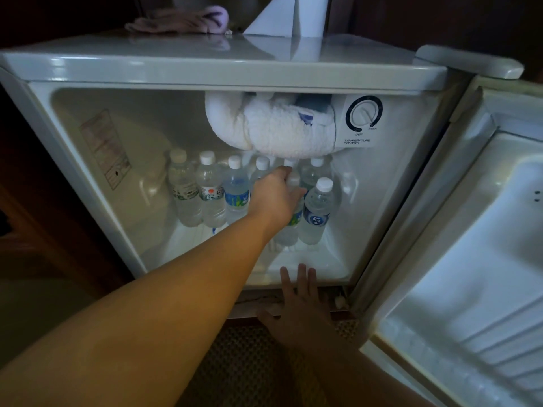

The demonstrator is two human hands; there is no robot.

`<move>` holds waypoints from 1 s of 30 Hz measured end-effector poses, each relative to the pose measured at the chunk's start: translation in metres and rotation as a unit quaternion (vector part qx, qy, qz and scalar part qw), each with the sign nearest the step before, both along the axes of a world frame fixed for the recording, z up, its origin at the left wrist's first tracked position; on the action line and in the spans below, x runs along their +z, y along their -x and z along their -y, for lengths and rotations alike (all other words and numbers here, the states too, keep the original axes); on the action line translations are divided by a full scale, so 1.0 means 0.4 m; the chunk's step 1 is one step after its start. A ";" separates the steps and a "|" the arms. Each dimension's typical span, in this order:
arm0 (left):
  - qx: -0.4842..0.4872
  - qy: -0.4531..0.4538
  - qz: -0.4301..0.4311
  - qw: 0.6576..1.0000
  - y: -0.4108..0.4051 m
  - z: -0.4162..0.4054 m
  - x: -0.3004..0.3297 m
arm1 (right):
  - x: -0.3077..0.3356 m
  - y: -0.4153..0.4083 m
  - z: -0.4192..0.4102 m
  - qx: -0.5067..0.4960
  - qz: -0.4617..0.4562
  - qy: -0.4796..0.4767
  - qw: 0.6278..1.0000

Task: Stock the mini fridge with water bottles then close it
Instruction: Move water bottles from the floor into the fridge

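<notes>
The mini fridge [223, 69] stood wide open, its door [470, 259] swung out to the right. Inside, on the fridge floor, a row of water bottles [208, 192] stood along the back, all upright, with white caps. In front of that row, on the right, stood one more bottle with a blue label [317, 211].

The left hand [277, 198] reached deep inside and wrapped around the top part of another bottle [289, 230], just beside the blue-label one. Its fingers curled around the neck, so it was holding on. The right hand [299, 306] lay flat, fingers straight, on the bottom edge of the fridge, holding nothing.

The bottles looked full, so I guessed each one was a bit heavy for its size. The plastic looked thin and would squish if squeezed hard. It could be wet and slippery from the cold. The neck under the cap seemed the best place to hold, because it is stiff and narrow.

A thick lump of white frost [270, 124] hung above the bottles, so tall ones had little room there.
</notes>
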State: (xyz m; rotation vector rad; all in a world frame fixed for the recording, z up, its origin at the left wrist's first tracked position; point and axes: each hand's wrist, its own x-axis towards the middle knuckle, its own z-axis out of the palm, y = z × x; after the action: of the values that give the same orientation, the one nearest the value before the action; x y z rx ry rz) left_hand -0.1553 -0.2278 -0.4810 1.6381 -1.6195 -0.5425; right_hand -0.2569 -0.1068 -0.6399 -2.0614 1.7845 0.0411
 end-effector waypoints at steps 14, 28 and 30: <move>-0.022 -0.006 -0.035 0.999 -0.045 -0.025 -0.012 | 0.032 0.001 -0.003 0.006 -0.058 0.000 0.998; -0.011 -0.002 0.033 0.999 -0.199 -0.266 -0.043 | 0.071 0.004 0.003 -0.002 -0.073 -0.032 0.997; -0.001 -0.001 0.072 0.997 -0.253 -0.336 -0.020 | 0.124 0.003 0.005 -0.008 -0.047 -0.035 0.998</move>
State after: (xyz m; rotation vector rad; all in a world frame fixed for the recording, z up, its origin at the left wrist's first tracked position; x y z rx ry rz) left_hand -0.0540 -0.0935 -0.4888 1.7094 -1.7253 -0.4360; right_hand -0.2580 -0.1088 -0.5903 -2.0267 1.8284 0.1961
